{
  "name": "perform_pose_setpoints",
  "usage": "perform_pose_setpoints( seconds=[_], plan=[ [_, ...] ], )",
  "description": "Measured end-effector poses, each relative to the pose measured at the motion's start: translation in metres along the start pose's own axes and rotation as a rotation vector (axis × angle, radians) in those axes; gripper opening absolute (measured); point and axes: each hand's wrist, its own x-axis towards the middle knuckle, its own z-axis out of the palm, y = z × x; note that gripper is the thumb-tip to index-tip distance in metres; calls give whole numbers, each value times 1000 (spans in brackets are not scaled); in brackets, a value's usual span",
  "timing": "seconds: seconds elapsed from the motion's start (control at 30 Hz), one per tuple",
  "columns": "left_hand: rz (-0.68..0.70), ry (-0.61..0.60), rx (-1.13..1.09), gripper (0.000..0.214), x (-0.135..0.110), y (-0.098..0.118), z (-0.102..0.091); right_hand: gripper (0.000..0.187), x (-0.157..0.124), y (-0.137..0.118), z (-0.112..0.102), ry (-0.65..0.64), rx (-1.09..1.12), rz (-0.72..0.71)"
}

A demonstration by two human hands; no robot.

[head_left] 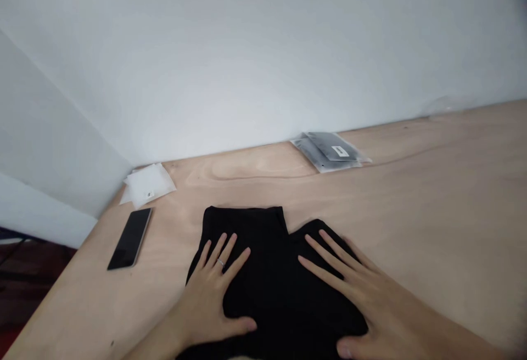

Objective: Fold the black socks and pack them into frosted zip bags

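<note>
Head view, and at the far left of the desk (411, 228) lay a black smartphone (129, 238), with a white plastic packet (148, 184) beyond it by the wall (247, 63). Moving right, the left hand (209, 299), a ring (221, 262) on one finger, was spread flat on a black garment (280, 288), not pinching. Further back sat a clear plastic bag (329, 151) holding something dark. Then the right hand (370, 305), spread wide too, pressed the garment's right side, so the cloth lay under and between both palms. The danger looked like uneven pressure: a hard sideways push could slide or rumple the cloth on that smooth wood, and the ring might snag it.
</note>
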Motion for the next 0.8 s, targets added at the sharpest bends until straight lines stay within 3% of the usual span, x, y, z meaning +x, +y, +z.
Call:
perform_pose_setpoints(
  seconds=[0.17, 0.27, 0.43, 0.53, 0.63, 0.7, 0.8],
  plan=[
    [0, 97, 33, 108, 12, -1, -18, 113, 8, -5, -17, 61, 10, 15],
    [-24, 170, 96, 104, 26, -9, -21, 109, 16, -5, -14, 104, -5, 33],
    [-73, 138, 127, 96, 40, -28, 0, 101, 18, -6, 1, 15, 33, 18],
    [-85, 108, 123, 95, 40, -33, 9, 85, 25, 5, 0, 62, 19, 60],
    [-84, 108, 125, 95, 39, -32, 8, 63, 46, 43, -7, 272, -78, 188],
    [-87, 109, 128, 95, 39, -31, 7, 53, 64, 85, -16, 428, -199, 321],
    [-84, 120, 126, 95, 39, -31, 6, 47, 84, 153, -31, 536, -271, 529]
  ],
)
